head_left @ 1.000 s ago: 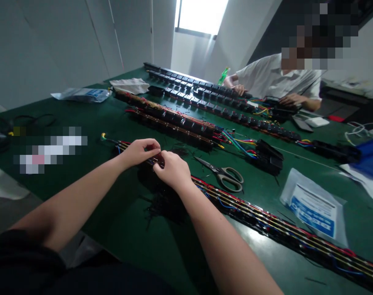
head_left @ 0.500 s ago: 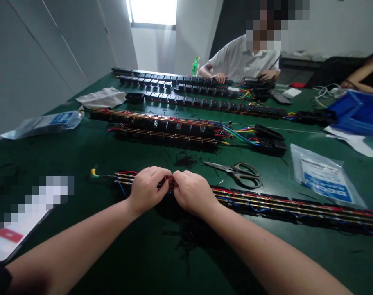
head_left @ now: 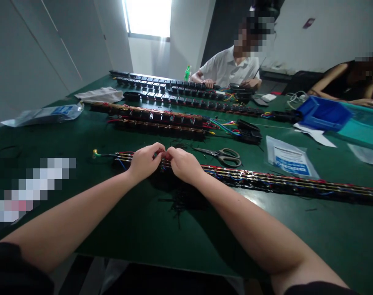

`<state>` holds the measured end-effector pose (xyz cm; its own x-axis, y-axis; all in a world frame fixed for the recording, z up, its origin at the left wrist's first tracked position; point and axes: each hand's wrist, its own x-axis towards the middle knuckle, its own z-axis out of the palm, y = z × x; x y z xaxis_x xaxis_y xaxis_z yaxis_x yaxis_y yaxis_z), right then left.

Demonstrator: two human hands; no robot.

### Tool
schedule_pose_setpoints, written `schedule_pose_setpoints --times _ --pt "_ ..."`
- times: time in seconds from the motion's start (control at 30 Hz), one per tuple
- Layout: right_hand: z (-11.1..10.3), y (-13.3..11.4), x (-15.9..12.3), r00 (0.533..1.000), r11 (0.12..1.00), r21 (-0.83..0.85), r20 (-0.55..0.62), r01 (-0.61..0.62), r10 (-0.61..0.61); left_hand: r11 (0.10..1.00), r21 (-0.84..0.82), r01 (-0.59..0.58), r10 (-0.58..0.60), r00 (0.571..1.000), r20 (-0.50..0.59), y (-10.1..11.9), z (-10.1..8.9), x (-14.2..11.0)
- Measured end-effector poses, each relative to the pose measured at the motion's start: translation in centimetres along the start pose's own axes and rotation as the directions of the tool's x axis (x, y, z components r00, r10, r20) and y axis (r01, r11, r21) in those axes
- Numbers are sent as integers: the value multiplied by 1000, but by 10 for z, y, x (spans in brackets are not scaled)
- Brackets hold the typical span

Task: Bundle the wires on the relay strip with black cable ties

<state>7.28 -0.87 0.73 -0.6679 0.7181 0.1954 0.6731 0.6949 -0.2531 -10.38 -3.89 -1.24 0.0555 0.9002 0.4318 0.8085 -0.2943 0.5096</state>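
A long black strip assembly (head_left: 284,181) with brass-coloured rods and red and blue wires lies across the green table. Over its left part, my left hand (head_left: 146,160) and my right hand (head_left: 184,164) meet with their fingertips close together. Both are pinched; whatever sits between the fingers is too small and hidden to name. From the strip's left end sticks a cable with a yellow connector (head_left: 96,154). Just beyond my right hand lie scissors (head_left: 223,156) with dark handles. Thin black offcuts (head_left: 181,200) are piled on the near side of the strip.
More wired strips (head_left: 161,125) lie farther back in rows. Plastic bags (head_left: 289,157) rest at right and left, near a grey cloth (head_left: 98,95). A blue bin (head_left: 324,114) stands at the right. A person in a white shirt (head_left: 227,67) sits opposite; another sits at far right.
The camera view has tilted and shifted, so the table's near edge and more of the right side now show. Both hands stay pinched at the same part of the strip.
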Motion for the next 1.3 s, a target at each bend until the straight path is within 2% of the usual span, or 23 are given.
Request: schedule_pose_setpoints --times 0.27,0.5,0.73,0.9,1.0,1.1,1.2,1.3 --pt "1 2 -1 999 988 156 -34 -23 29 1000 -22 -6 6 1000 8 0 -2 -1" --pt "0 17 8 998 933 354 11 -64 64 999 -6 38 -38 999 -13 0 3 1" --pt "0 17 10 998 904 424 22 -58 54 993 -43 111 -109 992 57 0 1 7" --pt "-2 16 10 999 878 478 -11 -22 31 993 -48 109 -106 992 69 -1 1 7" --pt "-1 17 11 999 855 518 -19 -12 26 996 -32 79 -77 996 39 -1 1 3" --pt "-1 17 11 1000 834 552 -19 -6 20 999 -22 -39 38 999 -28 -1 2 0" --pt "-1 17 12 1000 824 566 -16 0 11 985 -15 -174 172 981 -85 -2 3 -2" --pt "0 17 13 1000 825 565 -17 -6 19 977 -14 -214 212 972 -99 -3 4 -3"
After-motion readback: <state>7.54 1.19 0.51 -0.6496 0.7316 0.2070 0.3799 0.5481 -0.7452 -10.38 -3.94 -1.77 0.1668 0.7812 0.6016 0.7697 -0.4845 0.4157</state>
